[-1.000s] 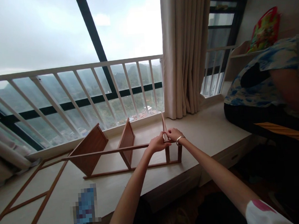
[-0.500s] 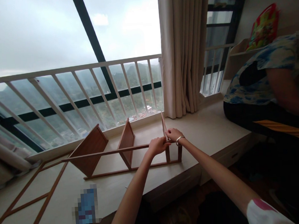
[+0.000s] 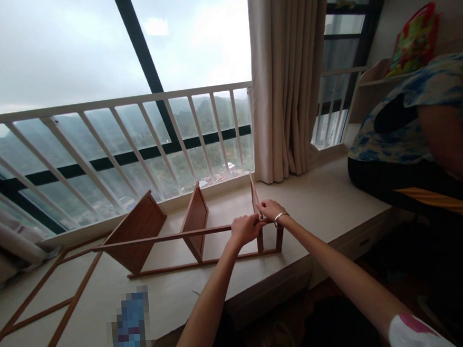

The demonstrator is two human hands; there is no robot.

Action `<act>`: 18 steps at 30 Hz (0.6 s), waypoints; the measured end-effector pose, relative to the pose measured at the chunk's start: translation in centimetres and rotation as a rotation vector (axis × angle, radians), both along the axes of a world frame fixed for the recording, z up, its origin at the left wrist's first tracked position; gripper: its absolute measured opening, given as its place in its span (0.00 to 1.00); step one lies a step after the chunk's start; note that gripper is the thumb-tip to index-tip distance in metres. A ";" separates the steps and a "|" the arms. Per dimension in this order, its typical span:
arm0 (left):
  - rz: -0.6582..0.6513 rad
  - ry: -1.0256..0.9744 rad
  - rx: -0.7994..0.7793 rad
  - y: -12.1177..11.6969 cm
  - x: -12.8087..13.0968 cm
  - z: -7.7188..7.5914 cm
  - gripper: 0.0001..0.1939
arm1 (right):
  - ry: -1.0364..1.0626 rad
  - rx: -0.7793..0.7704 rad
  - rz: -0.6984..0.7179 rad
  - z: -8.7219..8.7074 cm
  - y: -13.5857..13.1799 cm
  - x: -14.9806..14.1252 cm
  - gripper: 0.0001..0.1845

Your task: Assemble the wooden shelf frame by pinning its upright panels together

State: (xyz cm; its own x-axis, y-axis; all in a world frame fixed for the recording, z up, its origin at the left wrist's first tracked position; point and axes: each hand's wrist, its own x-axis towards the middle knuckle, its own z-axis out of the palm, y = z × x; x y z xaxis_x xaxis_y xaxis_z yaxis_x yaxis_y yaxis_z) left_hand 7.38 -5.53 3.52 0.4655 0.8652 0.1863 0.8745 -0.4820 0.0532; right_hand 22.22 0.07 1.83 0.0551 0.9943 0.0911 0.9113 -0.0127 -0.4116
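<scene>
A brown wooden shelf frame (image 3: 198, 262) lies on its side on the pale window ledge, with shelf boards standing upright between its rails. My left hand (image 3: 245, 229) is wrapped round the upper rail near its right end. Close beside it, my right hand (image 3: 271, 210), with a bangle at the wrist, has its fingers pinched at the joint by the right-hand board (image 3: 253, 190). Whatever small thing those fingers may hold is hidden. A wider brown board (image 3: 134, 233) stands at the left end of the frame, and another board (image 3: 196, 218) stands mid-frame.
A separate ladder-like wooden frame (image 3: 72, 301) lies at the left on the ledge (image 3: 165, 305). Near the front edge is a blurred blue item (image 3: 129, 328). White railings (image 3: 139, 103) and a beige curtain (image 3: 284, 85) stand behind. Another person (image 3: 406, 119) sits at the right.
Both hands stay at the same joint, with hardly any movement. The view has shifted slightly.
</scene>
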 end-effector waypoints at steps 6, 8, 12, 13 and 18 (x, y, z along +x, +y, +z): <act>0.022 -0.019 -0.032 -0.4 0.2 0.5 0.19 | 0.004 -0.002 -0.010 -0.2 0.2 0.1 0.27; 0.042 -0.023 -0.053 -0.3 0.2 0.6 0.20 | 0.005 -0.005 -0.003 -0.2 0.2 0.1 0.27; 0.059 -0.017 -0.044 0.0 0.2 0.3 0.22 | 0.001 -0.001 0.013 -0.1 0.3 0.1 0.26; 0.059 -0.016 -0.038 0.1 0.2 0.2 0.22 | -0.001 -0.001 0.015 -0.1 0.3 0.0 0.26; 0.044 -0.037 -0.043 0.6 0.0 -0.3 0.23 | -0.004 -0.017 0.013 0.0 0.4 -0.1 0.25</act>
State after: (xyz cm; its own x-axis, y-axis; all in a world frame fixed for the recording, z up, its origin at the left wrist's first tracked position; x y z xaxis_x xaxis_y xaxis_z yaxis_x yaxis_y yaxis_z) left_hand 7.34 -4.91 3.23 0.4207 0.8920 0.1650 0.8918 -0.4401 0.1053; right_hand 22.10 0.42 1.85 0.0422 0.9963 0.0745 0.9130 -0.0082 -0.4079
